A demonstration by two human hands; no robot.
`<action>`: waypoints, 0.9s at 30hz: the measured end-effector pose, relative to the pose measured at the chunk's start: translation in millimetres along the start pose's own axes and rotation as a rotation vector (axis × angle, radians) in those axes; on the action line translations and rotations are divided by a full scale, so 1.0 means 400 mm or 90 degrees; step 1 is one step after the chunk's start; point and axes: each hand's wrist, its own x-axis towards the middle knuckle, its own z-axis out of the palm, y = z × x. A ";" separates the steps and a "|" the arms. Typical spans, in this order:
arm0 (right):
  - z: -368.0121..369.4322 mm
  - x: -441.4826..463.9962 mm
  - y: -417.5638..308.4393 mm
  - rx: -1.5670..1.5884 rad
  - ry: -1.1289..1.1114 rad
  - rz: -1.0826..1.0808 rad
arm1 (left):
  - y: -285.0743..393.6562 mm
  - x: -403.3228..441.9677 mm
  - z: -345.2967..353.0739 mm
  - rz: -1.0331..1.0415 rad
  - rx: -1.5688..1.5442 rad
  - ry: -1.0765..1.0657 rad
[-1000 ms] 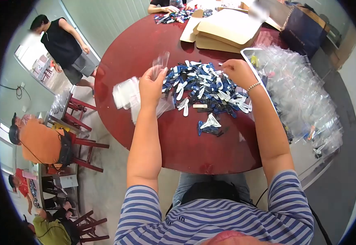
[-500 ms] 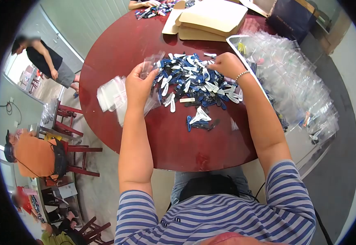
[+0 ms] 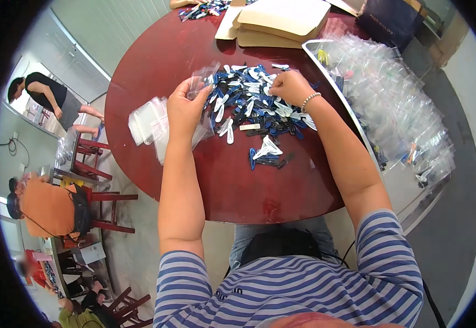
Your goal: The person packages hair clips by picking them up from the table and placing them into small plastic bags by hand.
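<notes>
A heap of blue, white and black snap hair clips (image 3: 251, 106) lies on the round table. At its left edge, my left hand (image 3: 186, 106) pinches a small clear plastic bag (image 3: 204, 76) between thumb and fingers. My right hand (image 3: 293, 88) is over the heap's right side, fingertips pressed together among the clips; whatever is between them is hidden. Left of my left wrist lies a stack of flat clear bags (image 3: 149, 121). A few clips (image 3: 268, 148) sit apart from the heap, nearer to me.
On the right, a white-rimmed tray (image 3: 352, 123) is piled with filled clear bags (image 3: 393, 104). Cardboard boxes (image 3: 284, 19) and a dark paper bag (image 3: 389, 24) stand at the far side of the red table (image 3: 232, 197). Another person's hand and more clips (image 3: 208, 10) are at the far edge.
My right hand has moved left, further over the heap of clips. My left hand still holds the plastic bag in about the same place. A person in the background has shifted.
</notes>
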 end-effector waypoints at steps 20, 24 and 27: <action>-0.022 -0.024 -0.059 -0.176 0.016 0.078 | 0.020 -0.006 -0.004 0.008 0.030 -0.002; -0.019 -0.006 -0.002 -0.073 -0.019 0.002 | 0.019 -0.006 -0.005 0.014 0.039 -0.004; -0.023 0.003 0.015 -0.055 0.004 0.034 | 0.017 -0.006 -0.004 0.013 0.041 -0.007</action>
